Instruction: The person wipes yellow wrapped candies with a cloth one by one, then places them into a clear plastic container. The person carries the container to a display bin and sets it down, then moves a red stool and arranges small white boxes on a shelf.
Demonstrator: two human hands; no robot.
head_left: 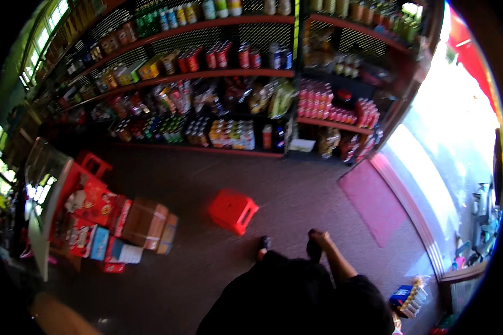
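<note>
My left forearm (67, 317) reaches into the lower left corner, and its hand is lost in the dark rim. My right hand (321, 237) hangs in front of my dark-clothed body, close above a dark shoe-like shape (314, 252). Its fingers are blurred and shaded, so I cannot make out whether they hold anything. Ahead of my feet, a red plastic stool (232, 211) stands on the dark floor. Off to the left lie a brown cardboard box (145, 222), red packages (96, 204) and a blue box (99, 243), apart from my hands.
Shelves (229, 73) with bottles, cans and bagged goods line the far wall. A second red stool (95, 164) is beside the glass case (46, 167). A pink mat (374, 201) lies by the bright doorway (430, 145). Wrapped bottles (413, 301) sit at lower right.
</note>
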